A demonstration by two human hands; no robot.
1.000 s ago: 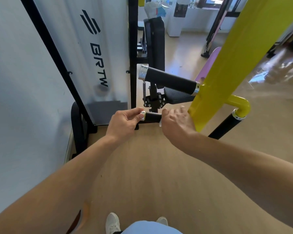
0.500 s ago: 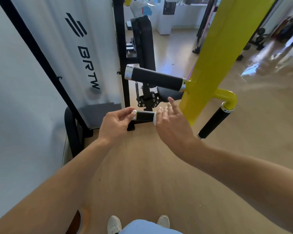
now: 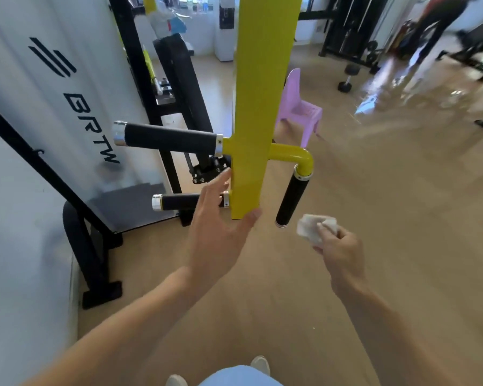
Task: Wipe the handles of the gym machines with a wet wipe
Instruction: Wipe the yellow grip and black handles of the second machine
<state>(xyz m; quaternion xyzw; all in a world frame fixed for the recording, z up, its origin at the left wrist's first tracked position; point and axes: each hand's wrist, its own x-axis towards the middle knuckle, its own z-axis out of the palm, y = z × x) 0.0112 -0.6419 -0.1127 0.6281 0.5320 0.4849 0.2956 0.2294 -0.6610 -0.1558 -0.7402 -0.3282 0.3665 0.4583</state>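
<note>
A yellow machine arm [image 3: 260, 107] hangs upright in front of me with three black handles. The upper horizontal handle [image 3: 168, 138] points left. The lower horizontal handle [image 3: 179, 201] is shorter and partly hidden by my left hand [image 3: 218, 227], which is open, fingers spread, its thumb against the arm's bottom end. The vertical handle [image 3: 292, 197] hangs from a yellow elbow on the right. My right hand [image 3: 338, 252] holds a crumpled white wet wipe [image 3: 314, 228] just right of and below the vertical handle's lower end, apart from it.
A white shroud panel [image 3: 62, 107] with black frame and floor feet stands at left. Behind the arm are a black seat pad [image 3: 184, 87] and a purple plastic chair [image 3: 301, 107]. A dumbbell [image 3: 349, 78] and other machines stand far right, where a blurred person moves.
My left hand let go of the lower handle's end and opened near the arm's bottom. My right hand left that handle and moved right with the wipe, below the vertical handle.
</note>
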